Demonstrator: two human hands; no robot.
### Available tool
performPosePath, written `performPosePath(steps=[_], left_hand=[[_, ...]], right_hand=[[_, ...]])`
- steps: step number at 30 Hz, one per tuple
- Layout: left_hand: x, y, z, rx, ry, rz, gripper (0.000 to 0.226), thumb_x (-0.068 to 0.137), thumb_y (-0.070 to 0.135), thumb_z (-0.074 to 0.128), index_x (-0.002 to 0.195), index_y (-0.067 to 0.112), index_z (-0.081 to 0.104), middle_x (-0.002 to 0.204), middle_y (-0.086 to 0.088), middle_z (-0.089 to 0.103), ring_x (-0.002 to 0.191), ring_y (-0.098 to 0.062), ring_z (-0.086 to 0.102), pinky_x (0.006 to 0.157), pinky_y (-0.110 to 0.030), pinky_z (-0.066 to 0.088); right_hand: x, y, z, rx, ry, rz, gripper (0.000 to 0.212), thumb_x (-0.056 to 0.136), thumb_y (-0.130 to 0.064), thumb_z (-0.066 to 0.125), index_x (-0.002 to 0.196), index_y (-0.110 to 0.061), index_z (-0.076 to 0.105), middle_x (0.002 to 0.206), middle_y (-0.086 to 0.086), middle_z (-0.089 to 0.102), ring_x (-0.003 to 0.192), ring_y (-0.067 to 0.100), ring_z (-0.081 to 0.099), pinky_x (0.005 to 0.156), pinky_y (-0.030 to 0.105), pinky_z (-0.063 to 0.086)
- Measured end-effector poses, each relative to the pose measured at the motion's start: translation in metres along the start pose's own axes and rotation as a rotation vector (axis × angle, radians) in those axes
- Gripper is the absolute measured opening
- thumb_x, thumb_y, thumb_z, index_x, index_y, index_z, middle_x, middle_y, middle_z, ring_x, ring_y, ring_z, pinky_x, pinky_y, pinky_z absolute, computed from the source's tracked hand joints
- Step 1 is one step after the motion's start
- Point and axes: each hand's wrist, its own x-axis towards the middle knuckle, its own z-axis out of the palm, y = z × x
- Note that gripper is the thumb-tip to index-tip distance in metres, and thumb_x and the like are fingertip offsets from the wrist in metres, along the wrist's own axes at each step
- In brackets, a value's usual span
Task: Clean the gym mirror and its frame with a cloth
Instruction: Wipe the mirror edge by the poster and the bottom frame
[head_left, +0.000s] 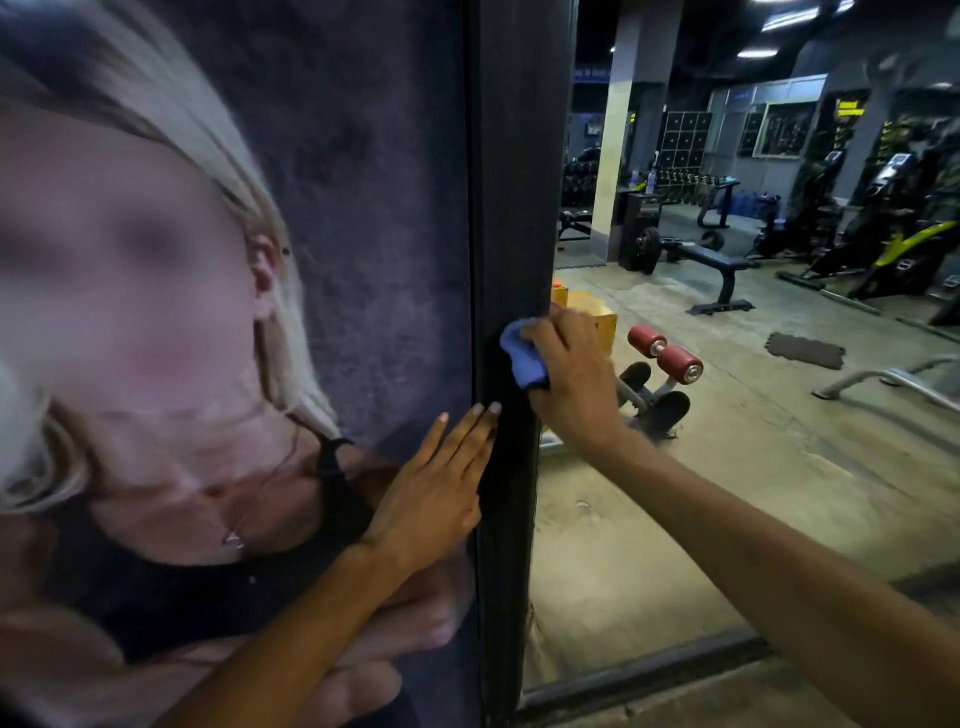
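Mid-task, I judge: the right hand (571, 374) grips the cloth (519, 358) against the frame (511, 234), frame above and below the grip unwiped, mirror (727, 441) beside it, left hand (436, 483) flat

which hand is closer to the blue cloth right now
Right. The right hand grips the blue cloth and presses it against the dark frame. The left hand lies flat below the cloth, fingertips on the frame's edge, not touching it.
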Motion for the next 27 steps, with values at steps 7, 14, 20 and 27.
performPosePath(steps=[7, 14, 20, 27], left_hand=[[-0.01, -0.002, 0.013, -0.008, -0.021, 0.042, 0.09, 0.094, 0.034, 0.063, 0.165, 0.002, 0.018, 0.177, -0.018, 0.01, 0.165, -0.031, 0.01, 0.131, -0.054, 0.022], [-0.01, 0.009, 0.016, -0.087, 0.057, 0.008, 0.099, 0.094, 0.033, 0.063, 0.166, 0.006, 0.001, 0.177, -0.017, 0.01, 0.163, -0.029, 0.018, 0.129, -0.052, 0.028], [-0.023, 0.017, 0.03, -0.108, -0.028, -0.004, 0.085, 0.084, 0.033, 0.078, 0.157, 0.004, 0.045, 0.163, -0.017, 0.045, 0.154, -0.029, 0.035, 0.128, -0.052, 0.031], [-0.04, 0.03, 0.045, -0.131, -0.07, 0.018, 0.09, 0.089, 0.032, 0.066, 0.166, 0.003, 0.028, 0.176, -0.015, 0.016, 0.163, -0.028, 0.02, 0.13, -0.051, 0.027]], right_hand=[[-0.038, 0.002, -0.002, 0.05, -0.137, -0.091, 0.034, 0.073, -0.008, 0.083, 0.101, -0.009, 0.063, 0.105, 0.009, 0.054, 0.092, 0.023, 0.047, 0.055, 0.042, 0.051], [0.048, -0.021, -0.017, -0.102, 0.09, -0.203, 0.058, 0.074, -0.007, 0.078, 0.126, -0.014, 0.054, 0.121, 0.01, 0.048, 0.107, 0.03, 0.047, 0.074, 0.04, 0.05], [-0.042, -0.021, 0.019, -0.129, -0.351, -0.327, 0.062, 0.064, -0.015, 0.086, 0.123, -0.015, 0.067, 0.117, 0.01, 0.062, 0.109, 0.027, 0.048, 0.084, 0.042, 0.055], [-0.021, -0.014, -0.009, -0.112, -0.125, -0.265, 0.04, 0.068, -0.007, 0.072, 0.107, -0.006, 0.065, 0.104, 0.013, 0.059, 0.097, 0.026, 0.045, 0.076, 0.027, 0.032]])
